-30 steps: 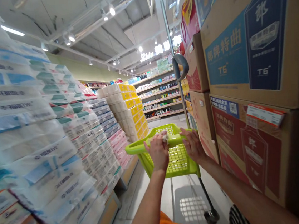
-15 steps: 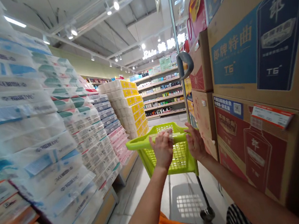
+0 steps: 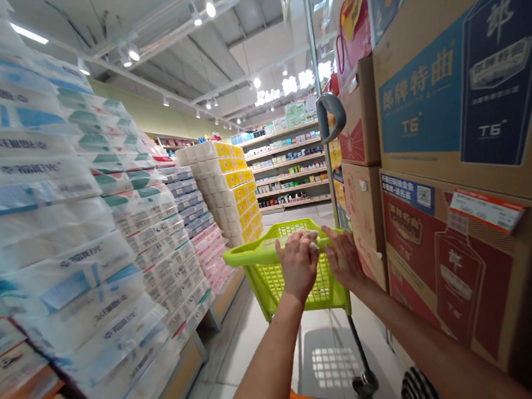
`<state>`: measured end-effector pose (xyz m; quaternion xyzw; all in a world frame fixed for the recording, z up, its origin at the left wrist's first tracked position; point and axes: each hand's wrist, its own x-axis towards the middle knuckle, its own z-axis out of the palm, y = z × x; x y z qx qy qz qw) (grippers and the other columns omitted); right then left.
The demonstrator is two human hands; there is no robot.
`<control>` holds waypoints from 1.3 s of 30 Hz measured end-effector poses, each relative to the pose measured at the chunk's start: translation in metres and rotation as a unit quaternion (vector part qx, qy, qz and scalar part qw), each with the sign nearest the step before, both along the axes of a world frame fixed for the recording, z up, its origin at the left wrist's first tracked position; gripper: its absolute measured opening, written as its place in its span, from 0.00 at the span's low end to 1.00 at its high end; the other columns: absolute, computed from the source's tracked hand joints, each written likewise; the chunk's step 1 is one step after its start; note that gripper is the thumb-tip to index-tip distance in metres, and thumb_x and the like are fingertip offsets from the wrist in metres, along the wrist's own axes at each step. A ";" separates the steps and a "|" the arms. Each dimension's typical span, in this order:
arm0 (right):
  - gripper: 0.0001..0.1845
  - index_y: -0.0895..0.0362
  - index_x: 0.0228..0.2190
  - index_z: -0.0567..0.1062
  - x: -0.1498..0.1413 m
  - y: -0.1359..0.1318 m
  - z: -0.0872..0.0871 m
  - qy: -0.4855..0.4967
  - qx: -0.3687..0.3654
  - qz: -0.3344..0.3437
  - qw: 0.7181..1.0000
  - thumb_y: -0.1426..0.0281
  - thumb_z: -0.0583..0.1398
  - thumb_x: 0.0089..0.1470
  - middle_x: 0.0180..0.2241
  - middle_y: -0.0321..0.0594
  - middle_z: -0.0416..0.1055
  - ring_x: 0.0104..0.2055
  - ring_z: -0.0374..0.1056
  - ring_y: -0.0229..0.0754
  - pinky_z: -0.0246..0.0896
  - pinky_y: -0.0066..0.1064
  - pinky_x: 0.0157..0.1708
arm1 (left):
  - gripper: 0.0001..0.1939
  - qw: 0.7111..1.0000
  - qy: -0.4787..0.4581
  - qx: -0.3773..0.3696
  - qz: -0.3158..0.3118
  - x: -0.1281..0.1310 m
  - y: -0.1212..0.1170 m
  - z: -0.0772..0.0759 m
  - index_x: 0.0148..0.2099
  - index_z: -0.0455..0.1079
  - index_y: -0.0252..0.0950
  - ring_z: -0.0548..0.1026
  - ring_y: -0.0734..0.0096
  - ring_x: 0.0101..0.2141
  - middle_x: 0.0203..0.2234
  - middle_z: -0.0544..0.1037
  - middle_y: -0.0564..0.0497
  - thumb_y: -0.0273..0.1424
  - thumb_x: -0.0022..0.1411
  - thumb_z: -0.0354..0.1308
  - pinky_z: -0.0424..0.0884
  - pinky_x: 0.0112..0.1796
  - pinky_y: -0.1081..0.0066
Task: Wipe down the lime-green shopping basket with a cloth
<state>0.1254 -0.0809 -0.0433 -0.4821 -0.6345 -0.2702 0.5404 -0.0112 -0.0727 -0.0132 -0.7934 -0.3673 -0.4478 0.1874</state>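
The left hand (image 3: 299, 267) and right hand (image 3: 344, 258) both grip the handle of a lime-green shopping cart (image 3: 253, 255), between stacked tissue packs (image 3: 40, 206) and cardboard cartons (image 3: 427, 98).

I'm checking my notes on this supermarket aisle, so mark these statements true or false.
1. The left hand and right hand both hold the handle of the lime-green plastic shopping cart. True.
2. The brown cardboard cartons are stacked to the left of the cart. False: they are stacked to its right.
3. White plastic-wrapped paper packs are stacked to the left of the cart. True.
4. The aisle floor is dark carpet. False: it is pale tile.
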 end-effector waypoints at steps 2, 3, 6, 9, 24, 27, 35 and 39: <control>0.21 0.58 0.52 0.59 0.003 -0.001 0.000 -0.006 -0.003 0.002 1.000 0.71 0.45 0.56 0.47 0.47 0.67 0.50 0.61 0.46 0.47 0.46 0.53 | 0.08 0.999 0.021 0.010 -0.024 0.007 -0.001 0.001 0.42 0.66 0.43 0.65 0.67 0.51 0.48 0.71 0.51 0.34 0.61 0.48 0.44 0.56 0.53; 0.21 0.58 0.52 0.59 0.005 -0.002 0.000 -0.008 -0.005 0.007 1.000 0.71 0.45 0.56 0.47 0.47 0.67 0.50 0.62 0.46 0.47 0.46 0.53 | 0.08 0.999 0.021 0.008 -0.027 0.004 0.000 0.001 0.42 0.66 0.43 0.65 0.67 0.51 0.48 0.71 0.51 0.34 0.61 0.48 0.44 0.56 0.53; 0.21 0.58 0.52 0.59 0.007 -0.004 0.000 -0.004 -0.014 0.022 1.000 0.72 0.45 0.56 0.47 0.45 0.68 0.50 0.62 0.44 0.46 0.45 0.54 | 0.10 0.998 -0.048 -0.023 0.017 -0.018 0.008 0.002 0.44 0.66 0.42 0.68 0.65 0.47 0.46 0.73 0.49 0.33 0.61 0.48 0.42 0.56 0.50; 0.20 0.56 0.51 0.59 0.004 -0.005 0.000 0.019 -0.023 0.024 0.999 0.72 0.45 0.56 0.44 0.43 0.69 0.49 0.62 0.43 0.44 0.45 0.55 | 0.10 0.993 -0.098 -0.040 0.052 -0.025 0.009 0.003 0.44 0.65 0.41 0.68 0.63 0.47 0.45 0.73 0.47 0.33 0.61 0.47 0.42 0.54 0.47; 0.18 0.56 0.49 0.61 0.002 -0.006 -0.006 0.019 0.012 0.011 1.000 0.72 0.46 0.55 0.43 0.44 0.68 0.49 0.61 0.45 0.43 0.49 0.55 | 0.10 0.996 -0.076 -0.039 0.015 -0.019 0.004 0.002 0.42 0.68 0.42 0.67 0.64 0.49 0.47 0.72 0.48 0.32 0.60 0.48 0.43 0.56 0.51; 0.19 0.55 0.50 0.60 0.003 -0.008 -0.006 0.002 0.009 0.011 1.000 0.72 0.46 0.55 0.44 0.44 0.68 0.49 0.61 0.45 0.44 0.48 0.55 | 0.10 0.999 -0.012 -0.026 -0.041 0.002 -0.002 0.002 0.42 0.68 0.45 0.66 0.68 0.50 0.48 0.72 0.52 0.33 0.61 0.47 0.40 0.57 0.53; 0.18 0.56 0.47 0.61 0.003 -0.006 -0.008 0.008 0.017 0.009 1.000 0.72 0.46 0.55 0.43 0.46 0.68 0.50 0.61 0.45 0.44 0.48 0.55 | 0.10 0.988 -0.129 -0.044 0.076 -0.031 0.016 0.001 0.44 0.66 0.41 0.68 0.63 0.48 0.46 0.73 0.48 0.31 0.60 0.48 0.43 0.55 0.47; 0.18 0.56 0.47 0.62 0.006 -0.005 -0.010 0.007 0.019 0.015 1.000 0.72 0.46 0.55 0.44 0.46 0.68 0.50 0.60 0.46 0.44 0.48 0.54 | 0.10 0.999 0.002 -0.009 -0.036 -0.002 0.003 -0.003 0.45 0.65 0.45 0.65 0.68 0.52 0.49 0.71 0.53 0.34 0.62 0.46 0.40 0.57 0.53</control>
